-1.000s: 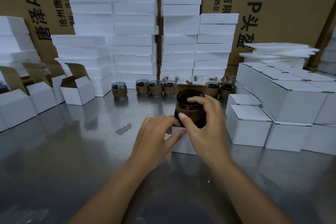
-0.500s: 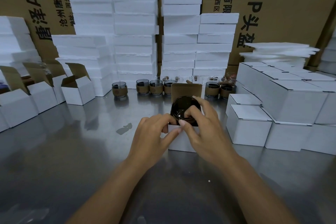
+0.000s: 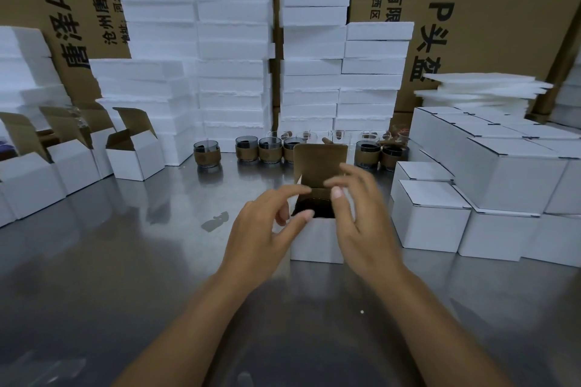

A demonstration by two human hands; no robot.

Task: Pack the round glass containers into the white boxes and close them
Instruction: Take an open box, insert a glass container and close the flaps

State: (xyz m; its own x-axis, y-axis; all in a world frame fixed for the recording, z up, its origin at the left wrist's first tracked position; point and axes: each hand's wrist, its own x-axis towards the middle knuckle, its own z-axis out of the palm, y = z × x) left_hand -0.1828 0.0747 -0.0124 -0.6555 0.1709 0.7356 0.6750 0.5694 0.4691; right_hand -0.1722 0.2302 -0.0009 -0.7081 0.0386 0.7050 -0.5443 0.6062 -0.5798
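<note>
At the counter [image 3: 125,261] centre, the round glass container [image 3: 314,209] sat deep in the open white box [image 3: 316,240], its lid flap [image 3: 320,163] upright. Her left hand [image 3: 264,226] and right hand [image 3: 358,214] hovered at its mouth, fingers loosely spread, holding nothing. Closing well likely meant folding the lid flap down squarely (steadying the box). Half a second earlier, the right hand held the glass at the box mouth.
</note>
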